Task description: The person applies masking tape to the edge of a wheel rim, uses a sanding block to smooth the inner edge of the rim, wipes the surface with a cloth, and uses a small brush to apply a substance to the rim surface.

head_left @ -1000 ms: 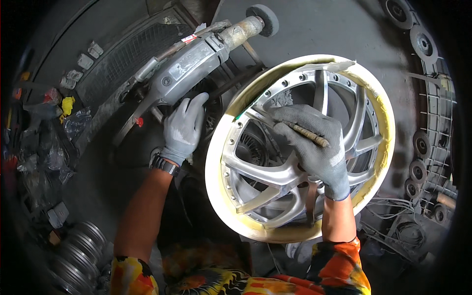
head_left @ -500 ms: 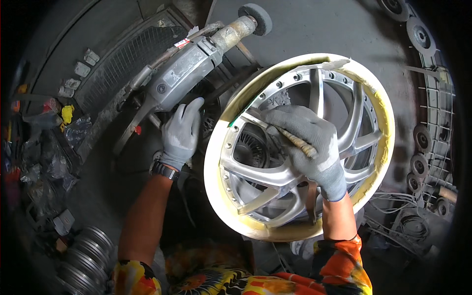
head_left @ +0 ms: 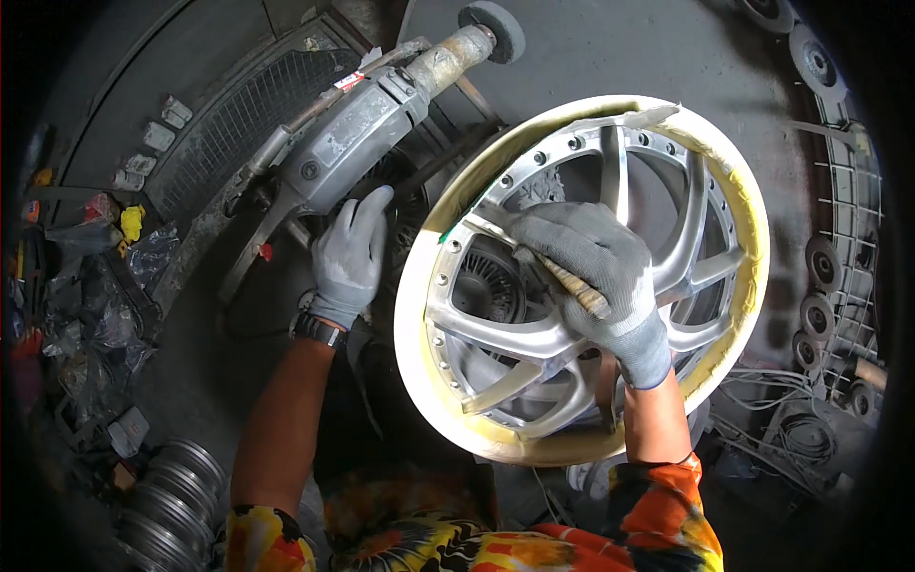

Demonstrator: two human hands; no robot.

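Observation:
A silver multi-spoke car wheel leans face-up before me, its outer rim covered in pale yellow masking. A loose strip of the masking sticks out at the top. Over the spokes, my gloved right hand is closed round a slim hand tool with a tan wrapped handle. The tool's working end points toward the upper left of the rim, partly hidden by the fingers; its kind I cannot make out. My gloved left hand is open, fingers stretched upward, just left of the rim and below a grey power machine.
The grey machine carries a round abrasive wheel at its far end. Stacked metal rims stand at lower left, below plastic-wrapped clutter. Abrasive discs hang on a wire rack at right, above coiled cables.
The wheel has shifted slightly upward in view. My right hand keeps its grip, and the wrapped handle has tipped slightly. My left hand stays almost where it was.

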